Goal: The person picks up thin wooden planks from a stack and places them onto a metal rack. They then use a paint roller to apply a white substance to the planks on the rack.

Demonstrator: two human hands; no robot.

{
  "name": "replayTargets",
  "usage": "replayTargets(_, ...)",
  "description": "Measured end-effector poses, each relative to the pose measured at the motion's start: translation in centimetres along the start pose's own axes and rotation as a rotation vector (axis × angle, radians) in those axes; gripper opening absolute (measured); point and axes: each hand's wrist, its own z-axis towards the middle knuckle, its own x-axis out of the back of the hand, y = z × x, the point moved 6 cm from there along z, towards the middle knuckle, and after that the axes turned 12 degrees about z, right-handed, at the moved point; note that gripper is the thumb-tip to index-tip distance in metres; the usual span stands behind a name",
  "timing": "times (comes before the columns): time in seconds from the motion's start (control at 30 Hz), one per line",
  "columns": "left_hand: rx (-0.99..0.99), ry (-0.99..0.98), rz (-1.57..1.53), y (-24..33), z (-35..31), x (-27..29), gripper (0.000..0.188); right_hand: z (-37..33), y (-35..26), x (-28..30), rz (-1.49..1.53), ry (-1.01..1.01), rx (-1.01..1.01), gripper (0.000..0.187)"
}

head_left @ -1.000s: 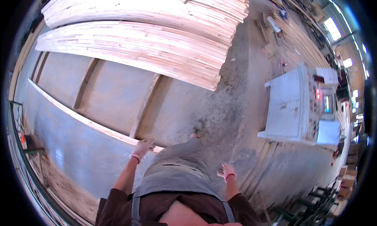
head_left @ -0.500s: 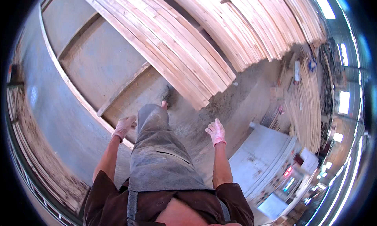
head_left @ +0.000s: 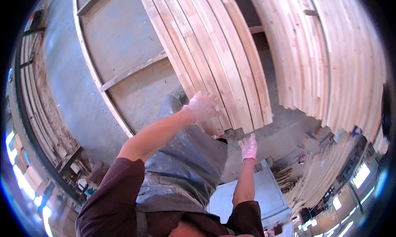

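Long pale wooden boards (head_left: 222,55) lie side by side in a stack in front of me, their near ends uneven. My left hand (head_left: 202,107), in a light work glove, reaches across to the left side of this stack, close to the board ends. Its fingers look stretched out but are blurred; whether they touch the wood I cannot tell. Just short of the stack's right-hand ends is my right hand (head_left: 248,147), in a pinkish glove, with its fingers apart and holding nothing.
A second, wider stack of boards (head_left: 305,59) lies to the right. Wooden rails with crossbars (head_left: 134,72) run along the floor at left. A grey machine cabinet (head_left: 247,193) stands close by at lower right. Beyond it are piled thin strips (head_left: 324,171).
My view has turned and come nearer the boards. My left hand has moved from beside my leg, forward and right over the stack. The right hand is now nearer the board ends.
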Motion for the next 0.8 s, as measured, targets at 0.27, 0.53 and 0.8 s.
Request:
replayTargets(0.27,-0.024,0.132,0.223,-0.2,11.0,-5.9,0.084,8.1,2.1,-3.0,-0.093,-0.107,0.135,0.076)
replayTargets(0.53,-0.062,0.073,0.217,-0.1,10.7,-5.6,0.089,4.9,1.2,-3.3,-0.032,0.011,0.050,0.069)
replayTargets(0.8,0.159,0.140,-1.644,-1.3,9.9,-7.1,0.085,-7.0,-6.0,-3.7,-1.146,-0.193,0.725,0.052)
